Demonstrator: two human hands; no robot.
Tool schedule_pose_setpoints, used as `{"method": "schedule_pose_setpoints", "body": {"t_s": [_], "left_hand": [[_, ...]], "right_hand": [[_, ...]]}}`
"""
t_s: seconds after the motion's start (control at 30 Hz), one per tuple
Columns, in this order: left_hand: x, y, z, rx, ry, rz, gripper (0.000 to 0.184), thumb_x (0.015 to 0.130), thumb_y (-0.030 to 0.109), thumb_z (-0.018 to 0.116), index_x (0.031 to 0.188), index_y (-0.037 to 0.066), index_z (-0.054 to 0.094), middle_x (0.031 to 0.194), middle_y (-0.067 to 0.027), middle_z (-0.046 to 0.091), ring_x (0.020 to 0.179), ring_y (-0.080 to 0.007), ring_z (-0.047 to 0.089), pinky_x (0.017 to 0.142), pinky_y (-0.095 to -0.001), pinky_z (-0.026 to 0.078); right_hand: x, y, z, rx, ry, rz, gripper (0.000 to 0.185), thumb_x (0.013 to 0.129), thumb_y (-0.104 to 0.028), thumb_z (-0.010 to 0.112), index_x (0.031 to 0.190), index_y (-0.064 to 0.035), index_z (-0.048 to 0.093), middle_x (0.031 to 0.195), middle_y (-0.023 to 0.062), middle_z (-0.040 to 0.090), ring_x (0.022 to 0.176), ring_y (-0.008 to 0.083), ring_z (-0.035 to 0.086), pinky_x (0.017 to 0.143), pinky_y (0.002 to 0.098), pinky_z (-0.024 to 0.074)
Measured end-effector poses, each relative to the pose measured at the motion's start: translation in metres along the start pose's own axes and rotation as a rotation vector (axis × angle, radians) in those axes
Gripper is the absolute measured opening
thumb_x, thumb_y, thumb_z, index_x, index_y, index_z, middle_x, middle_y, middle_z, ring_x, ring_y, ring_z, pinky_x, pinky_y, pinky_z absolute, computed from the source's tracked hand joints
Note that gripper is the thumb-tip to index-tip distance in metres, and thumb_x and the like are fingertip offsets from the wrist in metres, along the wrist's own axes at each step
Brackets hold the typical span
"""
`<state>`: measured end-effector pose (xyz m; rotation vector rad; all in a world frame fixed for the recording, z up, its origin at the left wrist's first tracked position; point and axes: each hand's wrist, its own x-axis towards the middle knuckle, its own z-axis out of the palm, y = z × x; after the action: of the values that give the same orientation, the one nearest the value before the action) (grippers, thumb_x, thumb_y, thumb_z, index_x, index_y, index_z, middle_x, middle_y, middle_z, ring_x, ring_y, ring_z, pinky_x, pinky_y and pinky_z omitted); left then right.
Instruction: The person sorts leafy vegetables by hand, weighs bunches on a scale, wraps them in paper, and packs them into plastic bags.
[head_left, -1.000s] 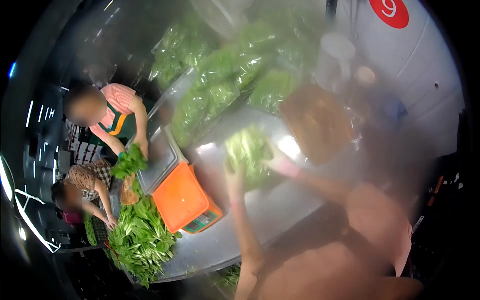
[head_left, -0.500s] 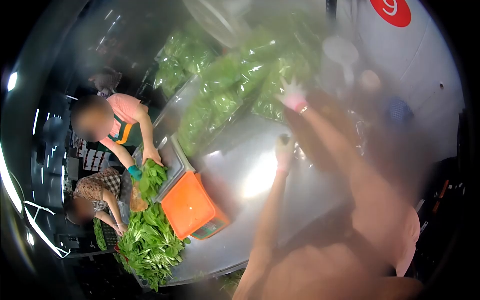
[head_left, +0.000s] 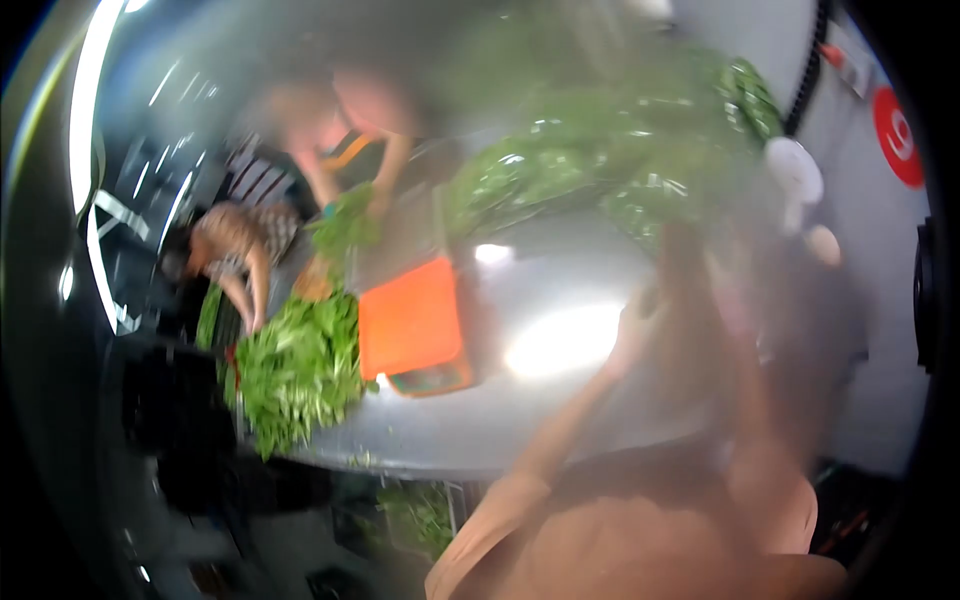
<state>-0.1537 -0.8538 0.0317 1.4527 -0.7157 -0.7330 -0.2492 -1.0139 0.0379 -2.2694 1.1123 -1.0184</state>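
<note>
My left hand [head_left: 634,325] is above the right half of the metal table, its fingers curled round a dark gap. What it grips, if anything, is lost in the blur. My right hand [head_left: 735,305] is a little further right, so hazy that its fingers do not show. Between and beyond the hands is a brownish, smeared patch. Past them lie clear plastic bags of green leafy vegetables [head_left: 645,200], glossy and piled along the far side of the table.
An orange container [head_left: 410,318] stands on the metal table [head_left: 500,420], with loose leafy greens [head_left: 300,375] heaped left of it. Two co-workers handle greens on the left. A white round object [head_left: 795,170] and a red sign [head_left: 898,137] are at the right wall.
The view has swung, so the table and container sit differently. My right hand, spread over the bags before, has come back nearer my left hand. The picture is more blurred.
</note>
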Motion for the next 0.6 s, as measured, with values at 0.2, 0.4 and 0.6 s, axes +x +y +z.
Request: {"method": "schedule_pose_setpoints", "body": {"t_s": [0.2, 0.4, 0.6], "left_hand": [[-0.087, -0.023, -0.113, -0.025, 0.255, -0.018, 0.036, 0.086, 0.010, 0.054, 0.120, -0.001, 0.047, 0.098, -0.0060, 0.058, 0.088, -0.0100, 0.053, 0.078, -0.0242, 0.043], [-0.182, -0.087, -0.217, 0.156, 0.721, -0.172, 0.048, 0.082, 0.021, 0.064, 0.121, 0.002, 0.044, 0.096, -0.0078, 0.055, 0.081, -0.0150, 0.054, 0.069, -0.0278, 0.047], [-0.312, -0.105, -0.393, 0.346, 1.225, -0.148, 0.031, 0.085, 0.012, 0.056, 0.112, -0.003, 0.051, 0.100, -0.0127, 0.060, 0.091, -0.0192, 0.056, 0.084, -0.0303, 0.044]], "right_hand": [[-0.074, -0.121, 0.018, 0.135, -0.306, -0.366, 0.059, 0.077, -0.024, 0.065, 0.130, -0.0073, 0.042, 0.136, 0.0201, 0.035, 0.126, 0.0372, 0.033, 0.105, 0.0430, 0.0275], [-0.181, -0.132, 0.138, -0.100, -0.742, -0.568, 0.062, 0.078, -0.043, 0.061, 0.129, -0.0114, 0.044, 0.139, 0.0177, 0.034, 0.129, 0.0368, 0.028, 0.102, 0.0559, 0.0230], [-0.195, -0.165, 0.153, -0.293, -0.784, -0.411, 0.053, 0.080, -0.036, 0.060, 0.123, -0.0071, 0.050, 0.133, 0.0181, 0.042, 0.125, 0.0347, 0.035, 0.101, 0.0512, 0.0276]]}}
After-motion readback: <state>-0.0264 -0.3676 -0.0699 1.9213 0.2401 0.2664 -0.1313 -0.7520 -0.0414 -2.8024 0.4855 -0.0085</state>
